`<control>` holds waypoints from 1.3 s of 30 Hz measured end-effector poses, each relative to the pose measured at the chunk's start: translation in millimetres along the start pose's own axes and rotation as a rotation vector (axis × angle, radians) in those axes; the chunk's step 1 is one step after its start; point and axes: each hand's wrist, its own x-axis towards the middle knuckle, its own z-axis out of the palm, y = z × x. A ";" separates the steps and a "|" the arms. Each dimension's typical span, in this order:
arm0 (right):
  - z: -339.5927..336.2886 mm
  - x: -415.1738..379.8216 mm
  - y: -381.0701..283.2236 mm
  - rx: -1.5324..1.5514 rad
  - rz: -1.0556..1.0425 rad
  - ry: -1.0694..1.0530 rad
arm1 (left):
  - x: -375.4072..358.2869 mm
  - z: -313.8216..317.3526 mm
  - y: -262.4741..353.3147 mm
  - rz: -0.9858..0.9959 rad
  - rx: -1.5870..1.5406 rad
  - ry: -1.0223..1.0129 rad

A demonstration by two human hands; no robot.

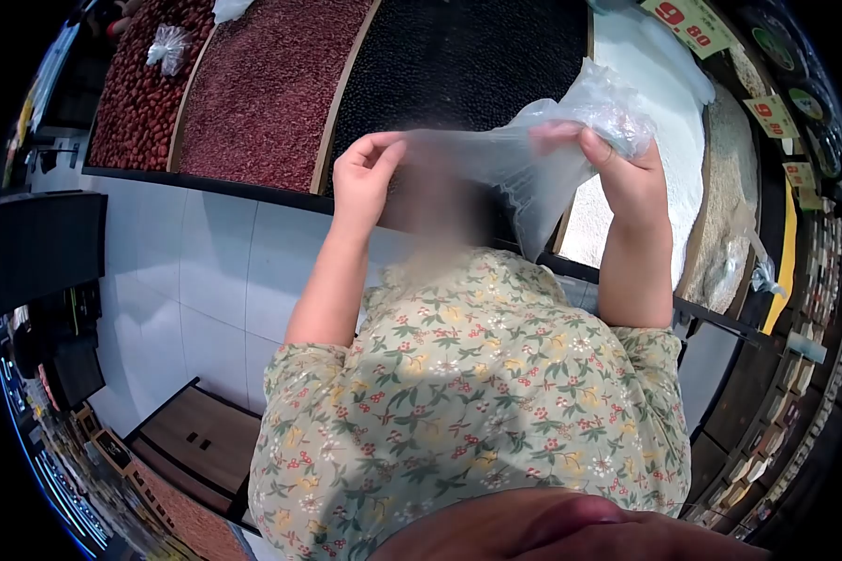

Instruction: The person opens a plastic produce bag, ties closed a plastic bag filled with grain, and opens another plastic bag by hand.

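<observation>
A thin clear plastic bag [543, 164] is stretched between my two hands in front of my chest. My left hand [367, 173] pinches one edge between thumb and fingertips. On the other side my right hand [627, 168] grips the bag, its thumb up and the bunched plastic rising above the fingers. A loose corner hangs down from the middle. Behind the bag lie a bin of black beans [421, 65] and a bin of white grain or powder [631, 210]. A blurred patch hides part of the view between my hands.
Dark red dried fruit [145, 84], with a knotted plastic bag [168, 49] on it, and small reddish beans [262, 84] fill bins at left. Wooden dividers [351, 89] separate them. Price signs [688, 26] stand at upper right. A brown low table [196, 435] is at lower left.
</observation>
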 end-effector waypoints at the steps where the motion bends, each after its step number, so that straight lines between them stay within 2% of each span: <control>1: -1.4 3.8 0.5 0.002 -0.025 -0.015 | 4.9 -5.0 1.0 0.023 -0.020 0.012; 3: -5.7 9.7 0.6 0.020 -0.040 -0.025 | 10.8 -6.4 16.1 0.063 -0.041 0.048; 5: -13.3 15.2 1.0 0.036 -0.055 -0.034 | 19.4 -8.1 28.9 0.189 0.028 0.079; 9: -29.3 19.4 8.0 0.085 0.004 0.058 | 32.7 -1.8 63.2 0.303 -0.027 0.071; 12: -49.4 22.9 28.9 0.030 0.051 0.129 | 43.6 9.0 89.2 0.420 0.039 0.033; 14: -60.5 23.6 46.9 -0.012 0.078 0.120 | 49.7 19.5 103.8 0.557 0.050 -0.035; 16: -62.1 21.6 59.6 -0.054 0.106 0.110 | 56.6 29.1 111.9 0.605 0.106 -0.048; 18: -60.9 18.8 67.3 -0.150 0.226 0.191 | 62.9 33.6 111.6 0.678 0.250 -0.095; 19: -60.8 18.5 68.9 -0.146 0.226 0.189 | 63.7 37.7 111.4 0.673 0.307 -0.118; 21: -61.3 18.1 72.0 -0.271 0.363 0.157 | 71.9 41.1 100.8 0.705 0.374 -0.165; 23: -61.2 16.5 77.1 -0.270 0.396 0.160 | 74.4 38.8 92.0 0.686 0.452 -0.176; 25: -61.8 14.7 84.2 -0.269 0.430 0.162 | 74.3 34.9 81.4 0.614 0.477 -0.074; 26: -63.0 13.0 89.1 -0.239 0.444 0.170 | 71.9 27.9 71.7 0.456 0.386 -0.074; 27: -64.1 11.4 92.8 -0.209 0.460 0.176 | 66.7 24.7 66.2 0.450 0.393 -0.075; 29: -64.7 9.2 95.8 -0.215 0.468 0.184 | 53.9 16.5 56.1 0.371 0.273 0.095; 30: -64.7 8.6 97.5 -0.230 0.470 0.194 | 50.9 2.8 39.0 0.383 0.305 0.121; 32: -64.5 7.7 100.9 -0.206 0.472 0.192 | 34.2 -9.8 13.7 0.286 0.378 0.177; 33: -64.9 7.2 102.0 -0.191 0.473 0.194 | 25.7 -15.9 -1.3 0.228 0.406 0.176; 35: -66.3 5.1 104.5 -0.171 0.451 0.179 | 9.0 -22.9 -24.2 0.106 0.652 0.092; 36: -66.3 4.6 105.8 -0.153 0.427 0.165 | 4.9 -22.8 -32.9 0.098 0.754 0.073; 39: -60.3 5.0 109.3 -0.061 0.344 0.172 | 3.5 -14.9 -52.9 0.293 1.069 0.070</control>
